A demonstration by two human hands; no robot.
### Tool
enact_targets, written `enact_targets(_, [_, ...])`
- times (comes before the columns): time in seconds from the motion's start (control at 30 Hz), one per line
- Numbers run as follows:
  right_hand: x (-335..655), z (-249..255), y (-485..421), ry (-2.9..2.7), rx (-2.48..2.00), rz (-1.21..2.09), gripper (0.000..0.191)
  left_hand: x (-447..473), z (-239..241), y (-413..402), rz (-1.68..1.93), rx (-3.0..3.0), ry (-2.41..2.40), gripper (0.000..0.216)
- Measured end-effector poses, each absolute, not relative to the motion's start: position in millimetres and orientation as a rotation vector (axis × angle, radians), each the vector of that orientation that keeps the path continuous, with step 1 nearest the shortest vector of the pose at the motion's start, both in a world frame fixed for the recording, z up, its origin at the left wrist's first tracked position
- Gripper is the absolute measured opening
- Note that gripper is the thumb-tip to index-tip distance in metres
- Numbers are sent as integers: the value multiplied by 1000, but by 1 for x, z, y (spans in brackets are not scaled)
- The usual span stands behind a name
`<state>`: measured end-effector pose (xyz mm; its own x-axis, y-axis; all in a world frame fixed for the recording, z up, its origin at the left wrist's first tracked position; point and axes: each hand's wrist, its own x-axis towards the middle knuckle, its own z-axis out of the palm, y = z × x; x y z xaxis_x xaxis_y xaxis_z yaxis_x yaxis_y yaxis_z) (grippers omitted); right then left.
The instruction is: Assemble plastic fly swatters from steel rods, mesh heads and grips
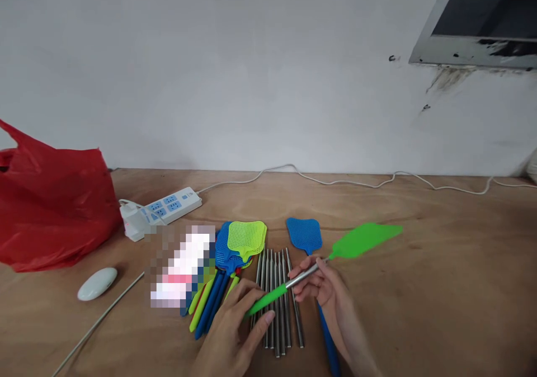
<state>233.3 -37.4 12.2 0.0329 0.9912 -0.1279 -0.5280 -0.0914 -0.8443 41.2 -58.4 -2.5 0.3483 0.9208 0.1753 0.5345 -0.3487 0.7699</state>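
A bright green fly swatter [364, 240] is held at a slant above the table, its head up to the right. My left hand [233, 326] is closed round its green handle. My right hand [329, 293] grips the metal shaft just below the head, between thumb and fingers. Several bare metal rods [276, 315] lie side by side beneath the swatter. Behind my right hand lies a blue fly swatter [304, 235], partly covered by that hand and arm. To the left is a pile with a yellow-green swatter head [248, 237] over blue ones, and blue and yellow-green handles [210, 301].
A red plastic bag [59, 203] stands at the left. Beside it are a white power strip [170, 209] and a white computer mouse [98, 283]. A thin cable [98, 322] crosses the front left. A white cord [335, 183] runs along the wall. One pixelated patch hides something.
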Motion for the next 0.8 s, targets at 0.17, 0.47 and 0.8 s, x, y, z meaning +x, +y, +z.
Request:
enact_targets(0.17, [242, 16, -38, -493, -851, 1516, 44, 32, -12, -61, 969, 2027, 1396, 28])
enact_targets(0.47, [245, 20, -37, -464, -935, 1316, 38, 14, 18, -44, 840, 2234, 1259, 34])
enact_targets(0.8, [235, 11, -39, -529, -1010, 1310, 27, -5, 16, -46, 858, 2362, 1263, 26])
